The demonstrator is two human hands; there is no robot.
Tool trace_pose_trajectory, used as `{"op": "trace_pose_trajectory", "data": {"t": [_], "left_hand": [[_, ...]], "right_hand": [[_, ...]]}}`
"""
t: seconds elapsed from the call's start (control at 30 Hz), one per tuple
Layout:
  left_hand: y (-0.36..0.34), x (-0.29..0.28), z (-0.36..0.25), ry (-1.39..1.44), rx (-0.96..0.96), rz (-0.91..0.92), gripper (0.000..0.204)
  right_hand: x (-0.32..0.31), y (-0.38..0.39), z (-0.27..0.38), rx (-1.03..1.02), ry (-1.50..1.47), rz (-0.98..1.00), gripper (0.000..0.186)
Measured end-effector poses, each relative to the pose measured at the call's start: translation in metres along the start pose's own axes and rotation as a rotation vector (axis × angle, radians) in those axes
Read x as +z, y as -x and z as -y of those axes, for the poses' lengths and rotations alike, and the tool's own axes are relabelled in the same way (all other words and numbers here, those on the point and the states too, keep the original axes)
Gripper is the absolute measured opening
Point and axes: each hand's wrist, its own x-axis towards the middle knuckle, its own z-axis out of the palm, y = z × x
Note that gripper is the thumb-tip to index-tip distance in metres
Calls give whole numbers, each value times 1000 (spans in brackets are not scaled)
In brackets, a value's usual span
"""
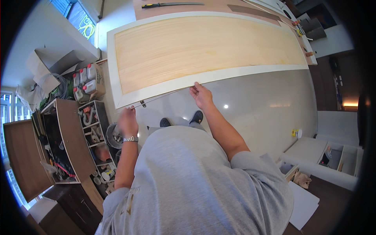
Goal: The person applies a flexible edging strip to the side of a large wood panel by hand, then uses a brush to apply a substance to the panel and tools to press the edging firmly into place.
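A large door-like panel (203, 47) with a pale wood centre and a white frame lies flat in front of me. From its near edge, a thin white strip (166, 94) hangs slightly below and runs between my hands. My left hand (128, 122), partly blurred and with a metal watch on the wrist, pinches the strip's left end by the panel's near left corner. My right hand (201, 96) has thumb and forefinger closed on the strip at the panel's near edge, with the other fingers curled. A small dark metal fitting (143, 103) shows under the strip.
A handsaw (172, 4) and a brown strip of board (252, 13) lie beyond the panel. At left stand a box of jugs (92, 84), a bucket (114, 136) and an open shelf unit (94, 133) of fittings. White cabinet parts (309, 150) and a yellow-white can (296, 133) are at right.
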Motion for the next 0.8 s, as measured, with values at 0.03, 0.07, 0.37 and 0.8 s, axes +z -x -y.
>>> {"op": "trace_pose_trajectory", "data": {"t": [0.03, 0.07, 0.37, 0.8], "left_hand": [[-1, 0, 0, 5, 4, -11, 18], [-2, 1, -1, 21, 6, 2, 18], [-9, -2, 6, 71, 58, -61, 11], [-10, 7, 6, 48, 81, -100, 13]], "right_hand": [[0, 1, 0, -1, -14, 0, 17], [1, 2, 0, -2, -28, 0, 17], [5, 2, 0, 42, 16, 31, 15], [23, 2, -24, 103, 135, 187, 11]]}}
